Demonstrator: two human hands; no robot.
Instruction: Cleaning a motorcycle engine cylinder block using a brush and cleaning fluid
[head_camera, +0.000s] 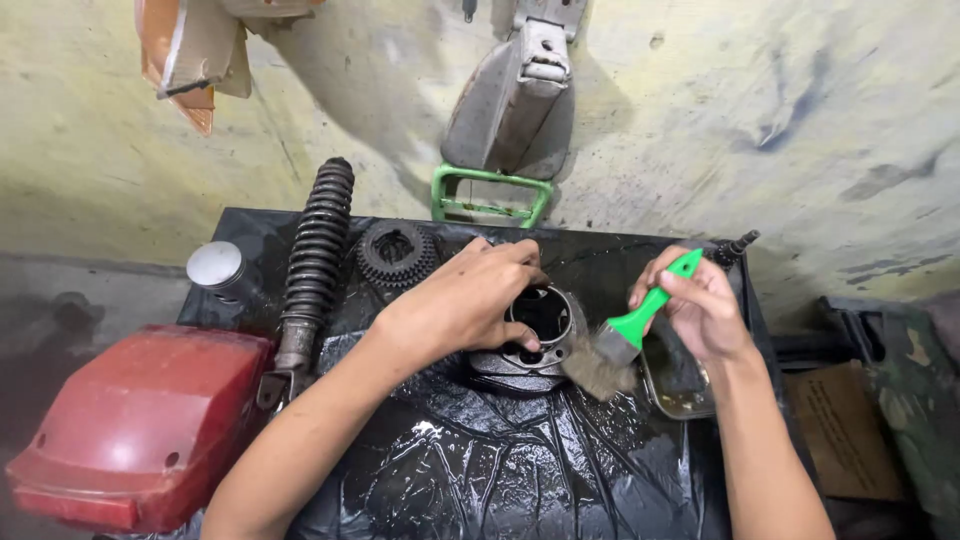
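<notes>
Two bare hands work over one black, wet plastic sheet spread on a low stand. The left hand is closed over the top rim of one dark metal engine cylinder, which stands upright at the middle of the sheet; its fingers curl over the far edge and hide much of the bore. The right hand grips one brush with a green handle, fingers wrapped around the handle, and the worn bristles touch the cylinder's right side.

Beside the cylinder there is one shallow metal tray on the right, partly covered by the right wrist; its contents are hard to make out, perhaps a thin film of dirty liquid. To the left lie one black coil-spring shock absorber, one toothed gear-like part, one small cylindrical part with a silver top and one red plastic cover, cut off at the bottom left. Against the wall stand one green metal frame and one grey seat-like piece, cut off at the top. One dark threaded rod end pokes out behind the right hand, its length hidden.
</notes>
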